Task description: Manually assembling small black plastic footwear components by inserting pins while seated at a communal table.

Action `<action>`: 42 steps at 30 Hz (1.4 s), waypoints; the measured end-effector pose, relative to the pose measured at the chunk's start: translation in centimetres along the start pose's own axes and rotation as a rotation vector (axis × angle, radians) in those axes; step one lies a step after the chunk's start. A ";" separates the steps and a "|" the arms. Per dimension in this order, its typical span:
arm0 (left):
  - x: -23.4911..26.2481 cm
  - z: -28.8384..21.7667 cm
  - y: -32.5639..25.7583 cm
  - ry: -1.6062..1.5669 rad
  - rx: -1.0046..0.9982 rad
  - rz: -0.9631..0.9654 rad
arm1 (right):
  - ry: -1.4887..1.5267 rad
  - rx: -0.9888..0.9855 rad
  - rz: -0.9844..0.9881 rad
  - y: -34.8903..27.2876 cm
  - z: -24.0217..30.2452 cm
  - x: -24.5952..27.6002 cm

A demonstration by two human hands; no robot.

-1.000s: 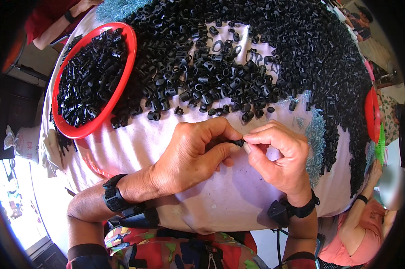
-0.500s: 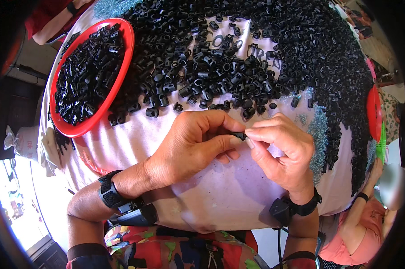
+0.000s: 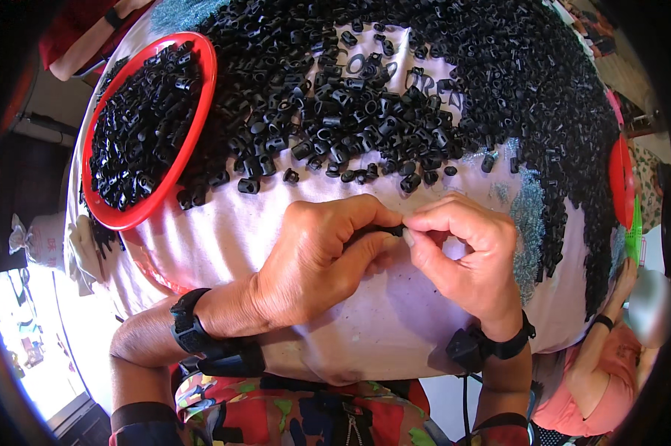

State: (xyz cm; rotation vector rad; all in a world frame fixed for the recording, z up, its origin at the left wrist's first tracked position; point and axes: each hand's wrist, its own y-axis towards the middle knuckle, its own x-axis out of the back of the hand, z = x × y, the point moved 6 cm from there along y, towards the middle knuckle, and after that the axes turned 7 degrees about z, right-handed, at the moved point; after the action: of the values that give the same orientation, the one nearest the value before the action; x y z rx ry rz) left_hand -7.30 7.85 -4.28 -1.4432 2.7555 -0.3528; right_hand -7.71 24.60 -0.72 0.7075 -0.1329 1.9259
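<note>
One small black plastic piece (image 3: 375, 232) sits pinched between both hands just in front of the person's chest, at about 6 o'clock from the big heap of black parts (image 3: 425, 97). Judging by the grip, it is held up off the cloth so both sets of fingertips can work on it at once. The left hand (image 3: 317, 256) is curled round it with thumb and forefinger closed on its left end, while the right hand (image 3: 465, 249) nips the other end at its fingertips. What shows of the piece looks longer than wide, its long axis running roughly 9 to 3 o'clock; which end leads I cannot tell, as fingers hide most of it. Around them lies the pale cloth-covered worktop (image 3: 291, 215), with a red tray (image 3: 146, 126) of black parts at 10 o'clock.
</note>
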 end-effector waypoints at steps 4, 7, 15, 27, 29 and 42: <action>-0.1 0.5 0.5 -0.178 0.038 -0.057 | -0.004 -0.088 -0.091 0.0 -0.3 0.2; -0.2 1.0 1.0 -0.251 -0.046 -0.044 | -0.039 -0.068 -0.126 0.0 -0.7 0.4; -0.1 1.1 1.0 -0.629 0.127 0.087 | -0.260 0.189 -0.049 0.3 1.3 0.1; 0.1 0.5 0.9 -0.559 0.200 0.179 | -0.278 0.264 -0.073 0.3 1.2 -0.4; 0.0 0.6 1.0 -0.551 0.206 0.191 | -0.286 0.279 -0.076 0.3 1.2 -0.3; -0.2 0.3 1.2 -0.592 0.176 0.172 | -0.332 0.327 -0.072 0.4 1.1 -0.4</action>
State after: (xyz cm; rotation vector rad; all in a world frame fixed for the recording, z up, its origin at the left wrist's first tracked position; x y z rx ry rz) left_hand -8.17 8.61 -4.80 -1.0438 2.2791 -0.1277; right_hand -7.48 23.61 0.05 1.2332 0.0045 1.7665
